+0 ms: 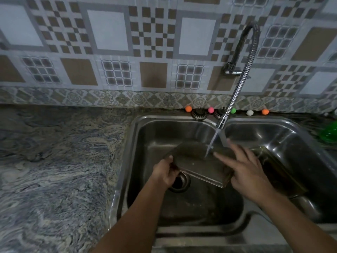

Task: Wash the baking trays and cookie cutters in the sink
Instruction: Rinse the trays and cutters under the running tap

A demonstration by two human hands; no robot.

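My left hand (165,172) grips tray (198,165) edge, fingers hidden beneath | my right hand (249,168) open, flat on tray | water (212,143) hits tray | second tray (273,170) half-hidden, murky

Patterned brown-and-white tiled wall (109,42) behind a swirled grey-blue stone countertop (54,170), dim light.

Two hands, the left hand (165,173) and the right hand (249,170), are showing over a double sink (138,125) having two basins. Two baking trays are showing: one tray (197,161) in the left basin, a second tray (279,172) in the right. Five coloured balls are lying behind the sink: orange (188,109), pink (211,110), green (233,111), white (249,112), orange (265,111).
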